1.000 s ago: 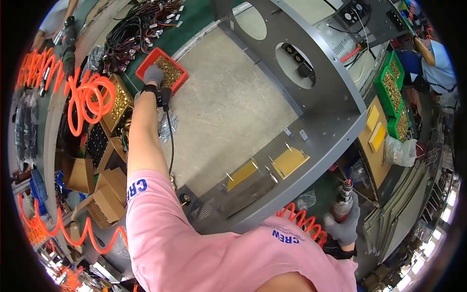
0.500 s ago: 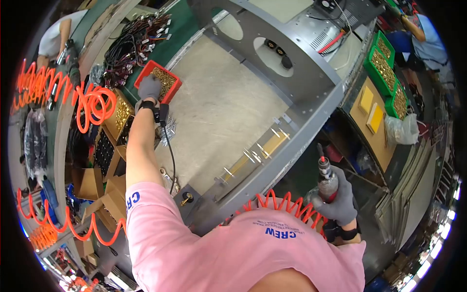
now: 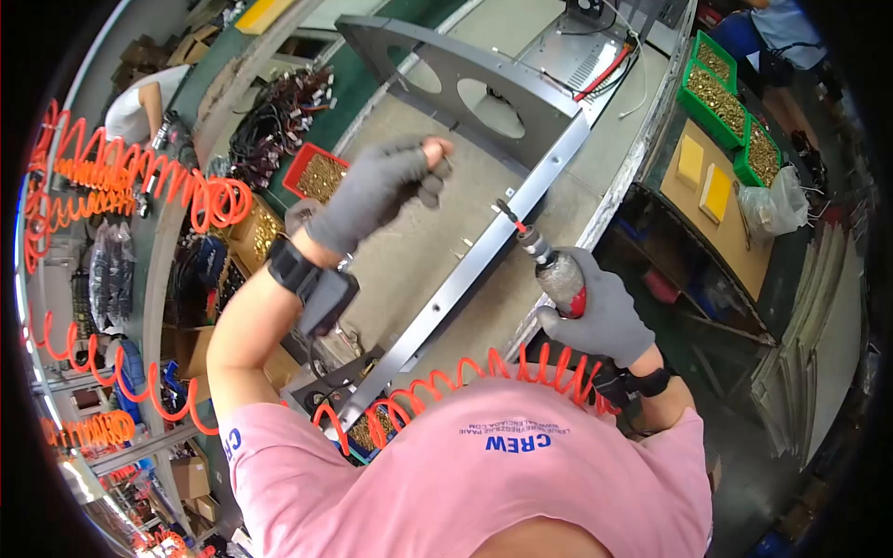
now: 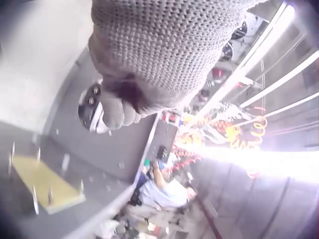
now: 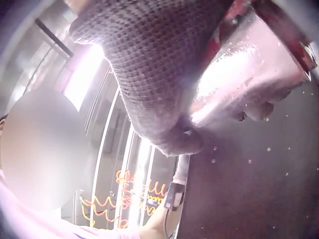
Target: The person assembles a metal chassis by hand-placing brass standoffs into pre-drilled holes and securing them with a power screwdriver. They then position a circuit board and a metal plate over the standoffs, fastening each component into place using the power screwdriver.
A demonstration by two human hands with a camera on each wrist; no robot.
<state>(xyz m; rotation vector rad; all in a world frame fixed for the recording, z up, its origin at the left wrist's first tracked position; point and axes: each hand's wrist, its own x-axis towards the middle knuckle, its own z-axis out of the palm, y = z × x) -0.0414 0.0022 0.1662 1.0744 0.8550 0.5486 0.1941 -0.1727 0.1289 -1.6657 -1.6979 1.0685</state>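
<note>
My gloved left hand [image 3: 381,191] hovers over the large grey metal housing [image 3: 470,270], fingers curled in and bare thumb tip showing. Anything inside that hand is hidden; in the left wrist view the knitted glove [image 4: 154,55] covers the palm. My gloved right hand [image 3: 609,312] grips a pneumatic screwdriver [image 3: 560,279] by its silver and red body, its bit pointing toward the housing's near flange. In the right wrist view the shiny screwdriver body [image 5: 234,74] fills the grip. A yellow plate [image 4: 50,184] with several upright metal pins lies inside the housing.
A red bin [image 3: 295,175] of small brass fasteners stands at the housing's left, near bundled cables [image 3: 279,121]. An orange coiled hose [image 3: 474,372] runs across my front. Green bins [image 3: 686,91] of brass parts sit at right. Other people [image 3: 139,107] work nearby.
My left hand has left the red bin and moved right over the housing, fingers curled. The right hand has raised the screwdriver up and left to the housing's flange. The head view has shifted.
</note>
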